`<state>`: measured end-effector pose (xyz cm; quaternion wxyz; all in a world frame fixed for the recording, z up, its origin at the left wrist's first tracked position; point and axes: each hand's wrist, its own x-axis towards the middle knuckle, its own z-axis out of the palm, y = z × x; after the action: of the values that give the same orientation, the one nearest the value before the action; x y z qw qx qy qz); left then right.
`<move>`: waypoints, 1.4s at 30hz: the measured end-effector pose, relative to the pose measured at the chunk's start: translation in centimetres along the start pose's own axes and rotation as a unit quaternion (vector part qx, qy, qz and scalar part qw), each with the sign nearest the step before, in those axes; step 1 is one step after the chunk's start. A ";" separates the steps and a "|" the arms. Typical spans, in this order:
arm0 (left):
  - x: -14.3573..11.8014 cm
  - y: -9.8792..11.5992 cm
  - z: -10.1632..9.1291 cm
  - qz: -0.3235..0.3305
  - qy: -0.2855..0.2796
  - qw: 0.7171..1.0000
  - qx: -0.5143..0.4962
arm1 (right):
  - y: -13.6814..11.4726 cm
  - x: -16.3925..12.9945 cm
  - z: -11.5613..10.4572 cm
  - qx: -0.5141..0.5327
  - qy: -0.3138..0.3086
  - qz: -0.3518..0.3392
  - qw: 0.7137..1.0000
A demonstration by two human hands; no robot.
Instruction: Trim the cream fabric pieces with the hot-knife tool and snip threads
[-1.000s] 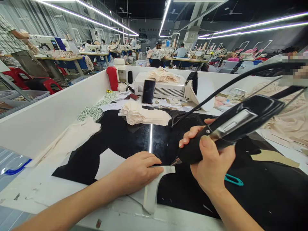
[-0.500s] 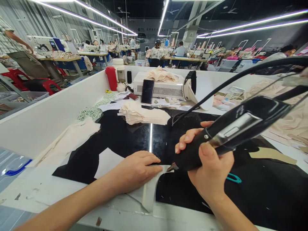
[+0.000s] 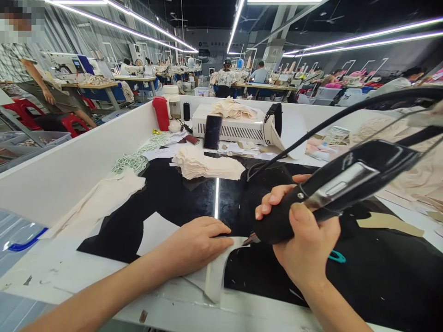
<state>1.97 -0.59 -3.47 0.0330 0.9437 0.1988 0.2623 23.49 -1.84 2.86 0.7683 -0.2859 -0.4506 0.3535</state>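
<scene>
My left hand (image 3: 199,244) lies flat, fingers stretched out, pressing on a pale cream fabric piece (image 3: 217,273) near the table's front edge. Part of the fabric is hidden beneath the hand. My right hand (image 3: 304,237) is wrapped round a black corded hand tool (image 3: 349,182) with a silver lever along its side. The tool slants down to the left, and its narrow metal tip (image 3: 252,239) meets the right edge of the fabric piece. Behind my hands sits a stack of cream fabric pieces (image 3: 207,163).
A black sheet (image 3: 173,196) covers much of the white table. At the back stand a vented white box (image 3: 228,130), a phone (image 3: 212,132) and a red cup (image 3: 160,113). A teal clip-like thing (image 3: 337,256) lies by my right wrist. The tool's cable (image 3: 332,121) arches across the right.
My right hand and the tool have shifted slightly right in view. The left hand stays on the fabric. At the far left, a person has moved and an arm hangs lower.
</scene>
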 end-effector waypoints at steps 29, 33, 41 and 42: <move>-0.8 3.3 -1.7 -0.055 -0.102 0.988 0.103 | -1.0 -2.3 -0.7 -0.042 0.019 -0.004 0.999; -0.7 3.6 -1.3 -0.034 -0.111 0.980 0.163 | -1.1 -2.7 -0.5 -0.041 0.025 -0.007 0.999; -0.7 4.1 -0.6 0.008 -0.043 0.970 0.241 | -1.2 -3.0 -0.5 -0.039 0.024 -0.006 0.999; -0.6 4.1 -0.6 0.006 -0.044 0.969 0.242 | -1.2 -3.0 -0.5 -0.039 0.025 -0.006 0.999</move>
<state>2.62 -4.67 -2.54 -0.1892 0.9356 0.2488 0.1644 23.26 -5.04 2.03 0.7694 -0.3216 -0.4466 0.3242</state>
